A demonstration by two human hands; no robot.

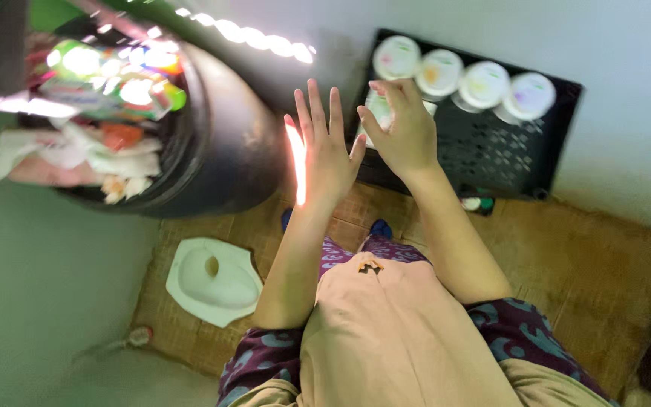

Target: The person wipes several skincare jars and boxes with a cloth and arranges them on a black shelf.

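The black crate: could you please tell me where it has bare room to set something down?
The black crate is bare along its near, lower half, right of the right hand. Its far edge is crowded by four white lidded tubs in a row. The left hand hovers open beside the crate's left edge.

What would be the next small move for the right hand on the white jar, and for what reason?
Probably lift the white jar a little, out of the black crate. The right hand is already closed around it at the crate's near left corner, beside a row of four lidded jars. The left hand is open with spread fingers and holds nothing, so it seems free to support the jar.
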